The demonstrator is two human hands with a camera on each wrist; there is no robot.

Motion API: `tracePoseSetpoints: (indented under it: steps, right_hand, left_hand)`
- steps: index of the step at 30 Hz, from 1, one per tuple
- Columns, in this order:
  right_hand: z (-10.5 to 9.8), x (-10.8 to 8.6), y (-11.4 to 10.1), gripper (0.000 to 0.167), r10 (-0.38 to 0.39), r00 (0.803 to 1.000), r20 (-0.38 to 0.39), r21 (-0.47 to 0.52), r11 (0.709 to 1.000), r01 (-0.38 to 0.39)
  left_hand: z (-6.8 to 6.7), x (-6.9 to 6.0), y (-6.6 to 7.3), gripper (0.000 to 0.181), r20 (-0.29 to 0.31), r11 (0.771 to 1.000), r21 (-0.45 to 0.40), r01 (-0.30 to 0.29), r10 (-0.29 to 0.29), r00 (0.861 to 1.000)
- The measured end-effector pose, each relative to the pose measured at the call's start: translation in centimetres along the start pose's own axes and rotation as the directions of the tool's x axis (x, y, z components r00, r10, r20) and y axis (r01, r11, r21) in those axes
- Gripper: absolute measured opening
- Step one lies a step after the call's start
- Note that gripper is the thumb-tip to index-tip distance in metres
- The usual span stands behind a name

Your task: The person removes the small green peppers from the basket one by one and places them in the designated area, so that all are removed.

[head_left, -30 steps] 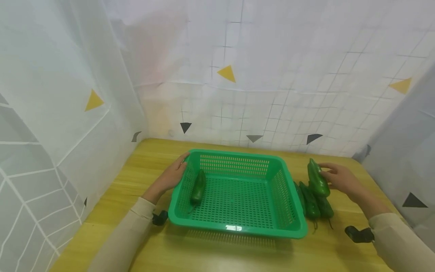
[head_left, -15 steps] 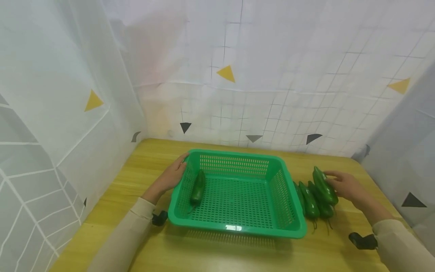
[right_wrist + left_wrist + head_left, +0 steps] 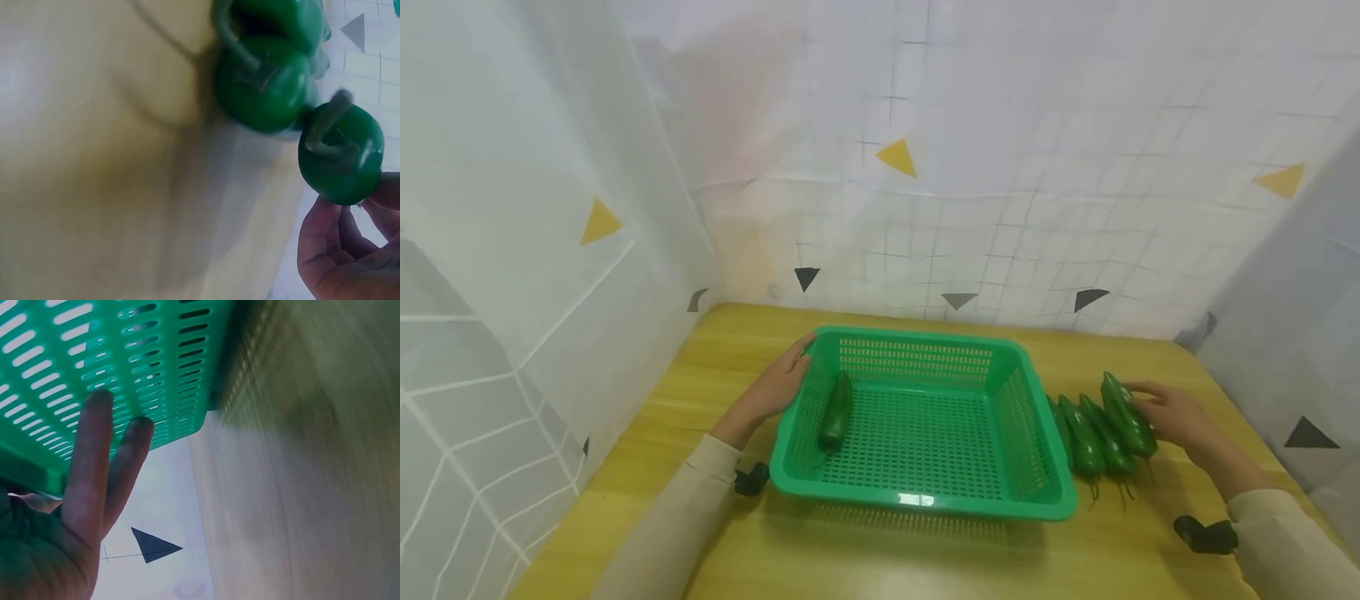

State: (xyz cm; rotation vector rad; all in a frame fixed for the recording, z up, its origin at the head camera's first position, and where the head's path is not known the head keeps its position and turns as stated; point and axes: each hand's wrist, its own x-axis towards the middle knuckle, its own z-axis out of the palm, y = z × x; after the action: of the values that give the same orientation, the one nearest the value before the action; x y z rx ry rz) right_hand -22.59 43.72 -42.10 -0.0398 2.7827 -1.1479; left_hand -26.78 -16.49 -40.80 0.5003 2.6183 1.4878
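Observation:
Against the left outer wall of the green basket (image 3: 925, 510) rests my left hand (image 3: 769, 390); in the left wrist view, straight, spread fingers (image 3: 90, 462) touch its slotted side. One green pepper (image 3: 837, 412) lies inside the basket at the left. My right hand (image 3: 1176, 421) pinches a green pepper (image 3: 1127, 417) between thumb and fingers, at the right end of a row of peppers (image 3: 1084, 442). In the right wrist view, this held pepper (image 3: 359, 159) shows its stem end, raised off the table beside another pepper (image 3: 262, 94).
The row of peppers lies close to the basket's right wall, on the wooden table (image 3: 880, 558). White patterned sheeting (image 3: 970, 183) stands behind the table and at both sides.
My right hand has moved right and nearer with its pepper, from above the others to the right end of the row. My left hand and the basket have hardly moved.

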Motion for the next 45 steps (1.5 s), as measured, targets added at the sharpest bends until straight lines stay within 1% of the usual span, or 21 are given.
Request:
tracePoseSetpoints:
  steps: [6, 10, 14, 15, 19, 21, 23, 28, 34, 37, 39, 42, 45]
  right_hand:
    - [-0.3, 0.1, 1.2, 0.053, 0.015, 1.0, -0.024, -0.02, 1.0, -0.015]
    - [-0.3, -0.1, 2.2, 0.055, 0.028, 0.999, -0.02, -0.042, 0.999, -0.029]
    - [0.0, -0.4, 3.3, 0.056, 0.035, 0.999, -0.017, -0.08, 0.996, -0.036]
    - [0.2, -0.5, 3.5, 0.054, 0.044, 0.998, -0.033, -0.091, 0.995, -0.047]
    - [0.7, -0.6, 4.0, 0.057, 0.058, 0.998, -0.039, -0.109, 0.992, -0.062]
    - [0.7, -0.6, 4.0, 0.057, 0.059, 0.997, -0.049, -0.115, 0.991, -0.064]
    - [0.6, -0.6, 4.1, 0.058, 0.052, 0.998, -0.038, -0.115, 0.992, -0.056]
    - [0.9, -0.5, 4.5, 0.055, 0.051, 0.998, -0.036, -0.12, 0.991, -0.055]
    - [0.8, -0.4, 4.3, 0.057, 0.061, 0.997, -0.042, -0.097, 0.993, -0.064]
    - [0.7, -0.3, 4.1, 0.059, 0.064, 0.996, -0.054, -0.107, 0.992, -0.07]
    - [0.8, -0.4, 4.0, 0.058, 0.055, 0.996, -0.065, -0.099, 0.993, -0.061]
    - [1.1, -0.6, 3.6, 0.057, 0.038, 0.996, -0.079, -0.096, 0.994, -0.046]
    - [1.1, -0.8, 3.1, 0.057, 0.015, 0.995, -0.096, -0.127, 0.992, -0.027]
  left_hand:
    - [-0.2, -0.1, -0.2, 0.053, -0.003, 1.0, -0.014, -0.012, 0.012, 1.0]
    - [-0.1, -0.1, -0.4, 0.053, -0.001, 1.0, -0.019, -0.019, 0.019, 1.0]
    - [0.2, -0.1, -0.7, 0.053, 0.0, 1.0, -0.018, -0.019, 0.019, 1.0]
    - [0.2, -0.1, -0.7, 0.053, 0.0, 1.0, -0.02, -0.017, 0.017, 1.0]
    - [0.4, -0.2, -0.7, 0.053, -0.005, 1.0, -0.019, -0.006, 0.006, 1.0]
    - [0.4, -0.2, -0.7, 0.053, -0.008, 1.0, -0.017, -0.006, 0.005, 1.0]
    - [0.5, -0.2, -0.8, 0.053, -0.014, 1.0, -0.015, -0.002, 0.002, 1.0]
    - [0.7, 0.0, -0.9, 0.053, -0.003, 1.0, -0.005, 0.005, -0.005, 1.0]
    - [0.4, 0.4, -0.1, 0.053, -0.005, 1.0, 0.0, -0.007, 0.007, 1.0]
    - [0.3, 0.6, 0.3, 0.053, -0.006, 1.0, 0.004, -0.017, 0.017, 1.0]
    - [0.2, 0.5, 0.4, 0.053, -0.006, 1.0, 0.007, -0.016, 0.016, 1.0]
    - [0.2, 0.3, 0.1, 0.053, -0.001, 1.0, -0.001, -0.008, 0.008, 1.0]
    - [0.1, 0.1, 0.1, 0.053, 0.0, 1.0, -0.008, 0.0, 0.0, 1.0]
